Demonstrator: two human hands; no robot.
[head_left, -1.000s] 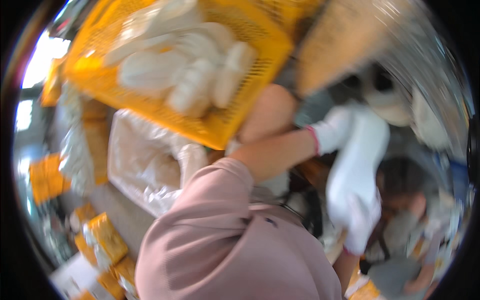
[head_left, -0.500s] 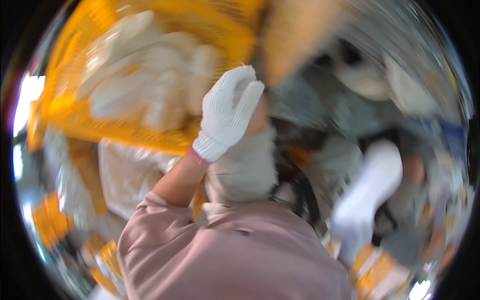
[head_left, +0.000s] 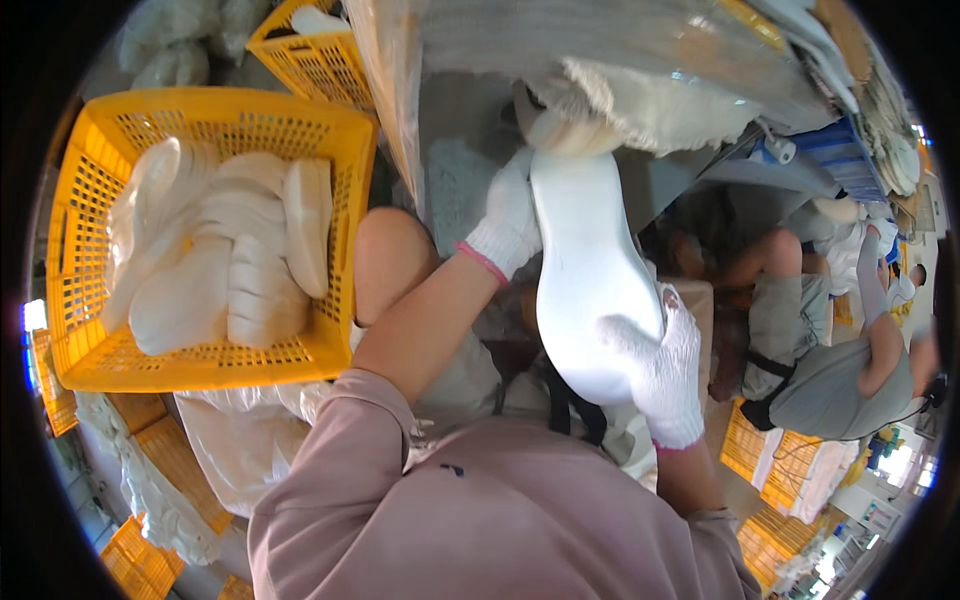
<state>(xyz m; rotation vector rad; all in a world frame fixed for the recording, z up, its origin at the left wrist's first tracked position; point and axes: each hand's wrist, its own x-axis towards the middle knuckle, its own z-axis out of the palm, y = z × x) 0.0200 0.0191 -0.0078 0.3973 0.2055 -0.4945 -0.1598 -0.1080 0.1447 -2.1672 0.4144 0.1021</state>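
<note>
Both gloved hands have come together on the white shoe sole [head_left: 590,290], left hand [head_left: 508,222] and right hand [head_left: 660,365] gripping opposite ends beside the yellow crate [head_left: 340,130].

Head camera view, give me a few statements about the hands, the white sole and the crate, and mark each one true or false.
1. Both hands wear white knit gloves. True: left hand, right hand.
2. The white shoe sole is held by one hand only. False: the left hand grips its upper end and the right hand its lower end.
3. The yellow crate is empty. False: it holds a pile of white soles.
4. The crate sits on the person's left. True.
5. The sleeve is blue. False: it is dusty pink.
</note>
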